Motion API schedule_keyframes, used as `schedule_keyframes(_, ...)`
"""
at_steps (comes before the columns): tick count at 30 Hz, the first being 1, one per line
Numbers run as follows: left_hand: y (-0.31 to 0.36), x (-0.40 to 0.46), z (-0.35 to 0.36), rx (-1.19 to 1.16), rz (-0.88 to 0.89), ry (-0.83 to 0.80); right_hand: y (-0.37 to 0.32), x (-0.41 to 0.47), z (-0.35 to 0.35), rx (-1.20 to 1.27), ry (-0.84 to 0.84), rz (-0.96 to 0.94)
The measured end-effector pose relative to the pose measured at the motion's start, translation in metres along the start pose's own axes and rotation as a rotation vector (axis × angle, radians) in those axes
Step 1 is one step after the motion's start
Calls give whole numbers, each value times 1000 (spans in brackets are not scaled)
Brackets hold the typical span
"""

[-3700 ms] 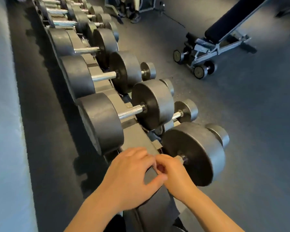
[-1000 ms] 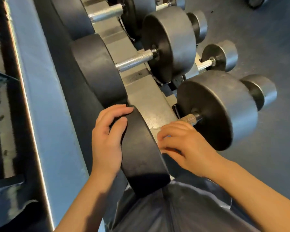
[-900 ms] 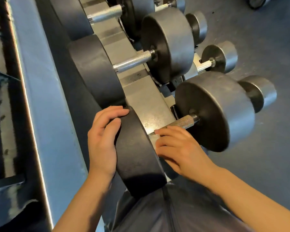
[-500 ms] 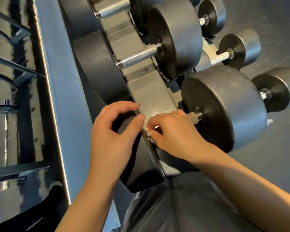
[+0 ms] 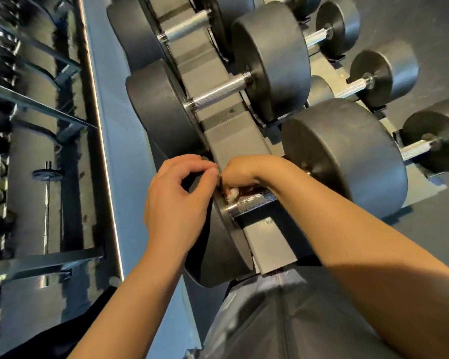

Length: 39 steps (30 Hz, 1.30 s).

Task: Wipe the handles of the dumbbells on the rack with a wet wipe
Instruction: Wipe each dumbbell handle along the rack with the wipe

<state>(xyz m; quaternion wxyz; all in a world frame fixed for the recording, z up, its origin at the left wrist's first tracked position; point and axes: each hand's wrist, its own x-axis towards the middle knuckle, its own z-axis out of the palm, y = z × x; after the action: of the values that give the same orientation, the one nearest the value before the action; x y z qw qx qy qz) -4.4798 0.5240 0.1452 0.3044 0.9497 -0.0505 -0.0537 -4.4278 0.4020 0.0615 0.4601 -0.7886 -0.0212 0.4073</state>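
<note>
The person leans over the grey metal dumbbell rack (image 5: 219, 137), both bare arms reaching down to the nearest big black round-headed dumbbell (image 5: 345, 156). The right hand (image 5: 240, 171) is bent at the wrist, knuckles up, its fingers curled down over the far side of the knurled steel handle (image 5: 252, 202); a small crumpled white wet wipe (image 5: 231, 194) pokes out under those fingers, pressed against the handle close to the dumbbell's left head (image 5: 218, 244). The left hand (image 5: 178, 203) sits on the upper edge of that left head, fingers curled with thumb and forefinger close together at the rim, touching the disc; whether it truly clamps the disc I cannot tell, but it holds nothing loose. The two hands nearly meet above the handle's left end.

Further along the rack, a second black dumbbell with a bare knurled silver handle (image 5: 219, 93) lies in its cradle, and a third (image 5: 186, 32) beyond it. On the lower tier to the right lie smaller grey dumbbells (image 5: 384, 72). To the left runs a pale blue ledge (image 5: 114, 141) below a mirror (image 5: 31, 151) reflecting gym gear. Grey clothing (image 5: 283, 322) fills the near foreground
</note>
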Motion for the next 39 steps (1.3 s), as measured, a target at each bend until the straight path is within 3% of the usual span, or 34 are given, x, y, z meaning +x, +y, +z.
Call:
schedule_keyframes(3, -1, 0, 0, -37, -11, 9, 3, -8, 6, -35, 79, -56)
schedule_keyframes(10, -10, 1, 2, -40, 30, 24, 43, -39, 54, -218, 688, -524)
schedule_keyframes(14, -13, -1, 1, -27, 53, 7, 53, -44, 90, -139, 1004, -594)
schedule_keyframes(16, -13, -3, 1, -31, 70, 1, 63, -45, 108, -243, 1100, -577)
schedule_keyframes(18, -12, -2, -1, -43, 78, -14, 76, -44, 124, -323, 1092, -550)
schedule_keyframes(19, -12, -1, -2, -37, 81, -33, 81, -43, 132, -243, 1034, -533)
schedule_keyframes(23, -12, -1, -8, 56, 109, -153, 76, -34, 149, 476, 777, -395)
schedule_keyframes(26, -14, -2, -7, 85, 142, -163, 68, -23, 148, 685, 685, -275)
schedule_keyframes(29, -17, -1, -4, 107, 163, -110, 65, -24, 147, 709, 669, -251)
schedule_keyframes(34, -23, 2, -5, 138, 197, -131, 64, -50, 143, 666, 724, -425)
schedule_keyframes(39, -28, 3, -6, 256, 282, -184, 49, -52, 135, 687, 887, -329)
